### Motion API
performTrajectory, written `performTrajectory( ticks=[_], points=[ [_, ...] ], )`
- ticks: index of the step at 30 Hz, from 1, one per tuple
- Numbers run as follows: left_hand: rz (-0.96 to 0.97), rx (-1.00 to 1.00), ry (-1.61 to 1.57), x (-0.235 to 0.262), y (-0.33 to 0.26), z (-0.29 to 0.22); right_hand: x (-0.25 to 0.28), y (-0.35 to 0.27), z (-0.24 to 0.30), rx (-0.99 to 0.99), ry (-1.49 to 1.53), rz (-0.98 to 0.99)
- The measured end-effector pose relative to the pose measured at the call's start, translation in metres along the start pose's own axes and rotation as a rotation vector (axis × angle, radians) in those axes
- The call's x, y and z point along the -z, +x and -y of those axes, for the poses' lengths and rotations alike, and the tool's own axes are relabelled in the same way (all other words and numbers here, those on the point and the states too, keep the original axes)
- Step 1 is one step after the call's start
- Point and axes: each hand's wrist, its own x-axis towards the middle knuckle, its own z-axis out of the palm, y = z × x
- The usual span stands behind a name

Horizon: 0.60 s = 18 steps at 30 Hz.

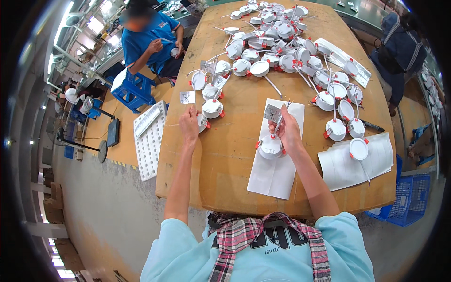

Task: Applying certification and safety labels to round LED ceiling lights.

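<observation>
At the table's left side, my left hand pinches a small silver square label with print on it. My right hand is closed round the white cable of a round white downlight with red spring-clip ends. A second silver label shows at the right fingertips; whether it is stuck to the cable or only held there I cannot tell. The downlight rests on a long white paper sheet. Just right of my left hand stand a downlight and another partly hidden.
A large heap of downlights with trailing cables covers the table's far half. To the right, a single downlight lies on a stack of paper near a black pen. A co-worker in blue sits at the left edge.
</observation>
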Motion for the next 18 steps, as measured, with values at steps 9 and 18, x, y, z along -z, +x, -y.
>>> performTrajectory(
  ticks=[9, 18],
  points=[
    [0.032, -0.167, 0.075, -0.009, 0.038, -0.063, -0.004, -0.002, -0.005, -0.007, -0.028, 0.058],
    [0.235, -0.012, 0.072, -0.002, 0.030, -0.065, -0.009, 0.009, -0.007, -0.083, 0.011, 0.042]
  ],
)
